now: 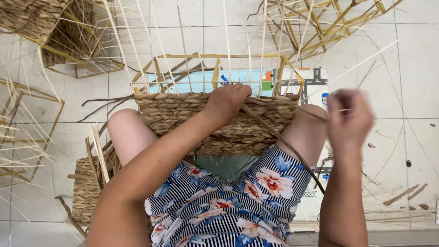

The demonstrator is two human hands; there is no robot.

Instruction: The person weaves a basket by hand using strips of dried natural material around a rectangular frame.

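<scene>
Weaving at mid-frame, I have the basket (215, 123) across my knees, long axis left to right, open rim and bare stakes pointing to the top of the frame. Lower walls look woven; the upper frame remains bare. My left hand (226, 103) presses the rim, grip closed on it; my right hand (350, 120), blurred, pinches the strand (283, 142).

One printed item is visible: a flat rectangular printed play mat (315, 80) lying on the tiled floor beneath the work area. Its surface is light blue and white, with grey road-like bands and small red, green, orange and blue picture blocks. The upper edge shows behind the frame; a further section appears lower right. No packages or screens are visible.
</scene>
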